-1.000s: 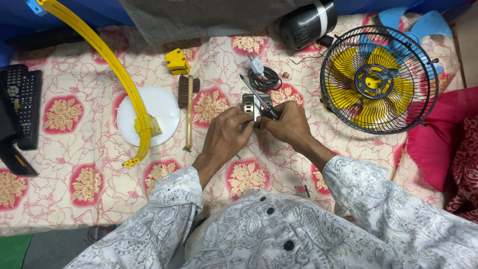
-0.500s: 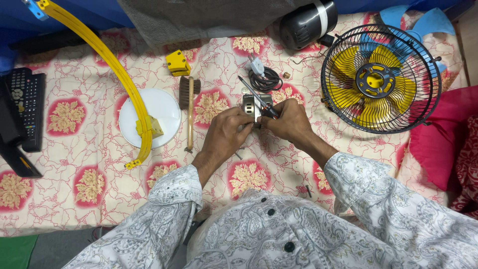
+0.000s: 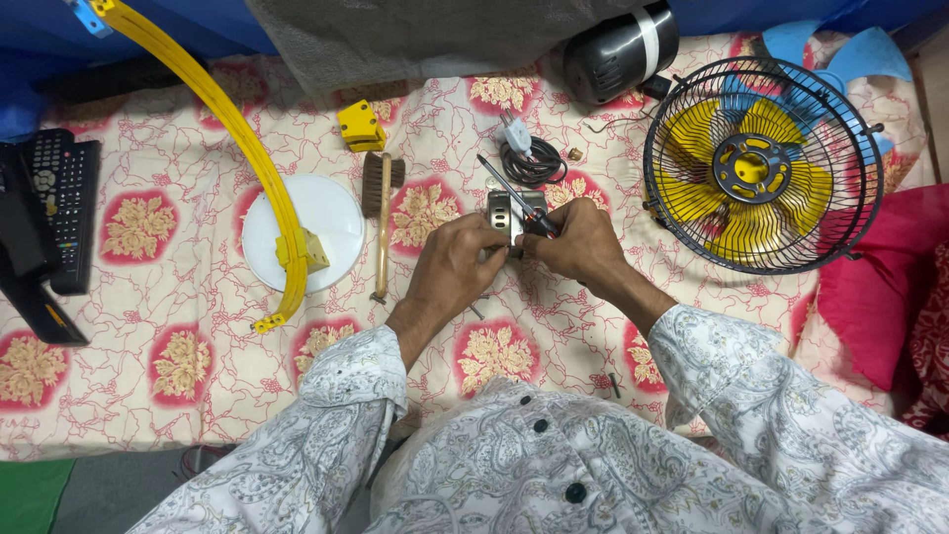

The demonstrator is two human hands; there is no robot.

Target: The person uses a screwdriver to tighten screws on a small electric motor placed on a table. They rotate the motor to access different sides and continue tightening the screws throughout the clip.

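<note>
Landmark: the small grey metal part point(image 3: 506, 213) that you hold at the middle of the flowered cloth point(image 3: 148, 386); every place below is told from it.
Far left: a black remote control point(image 3: 59, 198) lies at the cloth's left edge, its keys too small to tell apart.
Left: a white round disc point(image 3: 331, 213) rests flat, and a long yellow curved strip point(image 3: 213, 99) runs across it down to a yellow block point(image 3: 311, 252).
Just left: a wooden-handled brush point(image 3: 381, 213) lies lengthwise; above it sits a small yellow boxy piece point(image 3: 361, 126).
Your left hand point(image 3: 455, 267): closed on the part's left side, fingers curled round it.
Your right hand point(image 3: 578, 242): closed round a screwdriver point(image 3: 514, 193), whose shaft slants up and left across the part.
Above: a coiled black cord with a pale plug point(image 3: 529, 158), and past it a black motor housing with a white band point(image 3: 618, 49).
Right: a black wire fan cage with yellow blades point(image 3: 761, 163), lying flat, well apart.
Change: against the earlier frames both hands and the part sit in the same place, with the screwdriver at nearly the same slant.
</note>
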